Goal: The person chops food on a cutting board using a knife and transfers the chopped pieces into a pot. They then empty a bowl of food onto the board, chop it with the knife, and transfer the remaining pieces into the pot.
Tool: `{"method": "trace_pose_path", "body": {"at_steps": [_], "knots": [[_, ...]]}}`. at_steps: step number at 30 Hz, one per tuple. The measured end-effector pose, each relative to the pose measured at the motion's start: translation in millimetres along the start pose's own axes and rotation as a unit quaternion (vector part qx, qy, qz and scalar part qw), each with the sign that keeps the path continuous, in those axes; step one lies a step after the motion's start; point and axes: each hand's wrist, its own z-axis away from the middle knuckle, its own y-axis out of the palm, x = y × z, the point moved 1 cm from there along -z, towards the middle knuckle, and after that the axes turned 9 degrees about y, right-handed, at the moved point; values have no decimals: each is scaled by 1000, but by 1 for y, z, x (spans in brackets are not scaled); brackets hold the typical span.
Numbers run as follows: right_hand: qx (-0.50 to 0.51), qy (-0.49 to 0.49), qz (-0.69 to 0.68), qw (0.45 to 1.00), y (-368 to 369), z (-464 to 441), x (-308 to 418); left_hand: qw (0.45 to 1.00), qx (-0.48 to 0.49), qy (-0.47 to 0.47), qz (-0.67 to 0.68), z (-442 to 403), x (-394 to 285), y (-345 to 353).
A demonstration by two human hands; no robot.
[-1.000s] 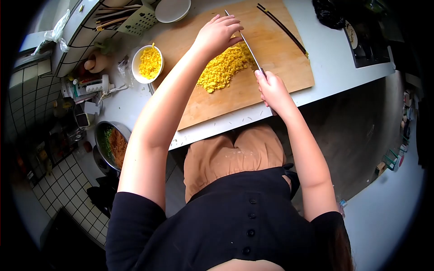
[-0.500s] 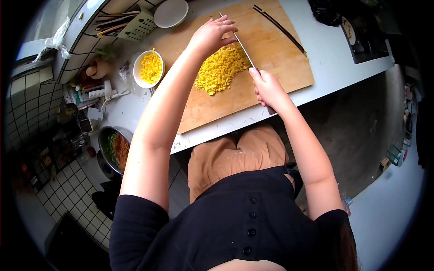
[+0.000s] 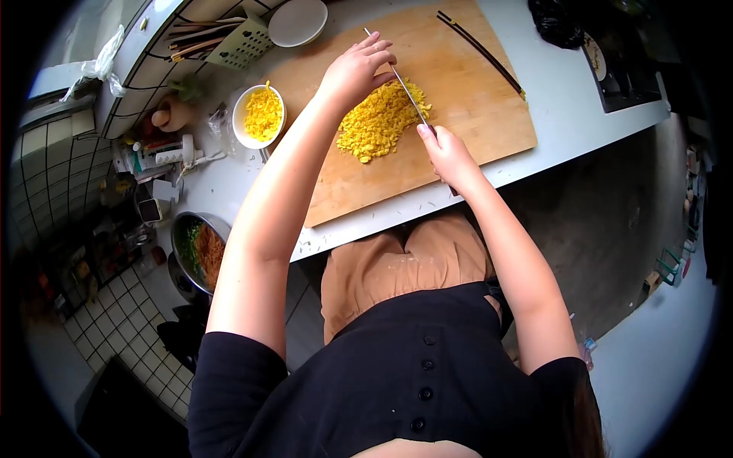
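My right hand (image 3: 450,159) is closed around the handle of a knife (image 3: 410,95), whose blade points away from me over the pile. My left hand (image 3: 357,70) reaches over to the front part of the blade, its fingers stretched out and thumb apart; they appear to touch the blade near its tip. Beneath the blade and left hand lies a heap of finely chopped yellow food (image 3: 376,130), which looks like cooked egg. The heap rests on a wooden cutting board (image 3: 481,114), and part of it is hidden by my left hand.
Left of the board stands a white bowl (image 3: 248,133) of yellow pieces. A white plate (image 3: 298,21) and chopsticks (image 3: 481,53) are farther back. A metal bowl (image 3: 182,229) with green and orange shreds sits at the left. A black stove (image 3: 622,76) is at the right.
The knife has shifted left across the yellow heap, so its blade now crosses the heap's right part. Both hands have moved with it. The whole view has shifted slightly.
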Motion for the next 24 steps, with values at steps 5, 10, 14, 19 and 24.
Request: {"method": "trace_pose_path", "body": {"at_steps": [5, 10, 14, 19, 24], "knots": [[80, 86, -117, 986, 0, 4, 22, 1000, -26, -11, -3, 0, 13, 4], [68, 83, -123, 986, 13, -4, 8, 998, -53, -32, -18, 8, -3, 16], [93, 111, -61, 988, -11, 11, 53, 994, -87, -64, -12, 17, 7, 11], [23, 8, 17, 1000, 1, -5, 17, 994, -89, -62, -10, 25, -2, 14], [93, 74, 0, 993, -15, 2, 38, 991, -99, -94, -9, 28, -4, 18]]}}
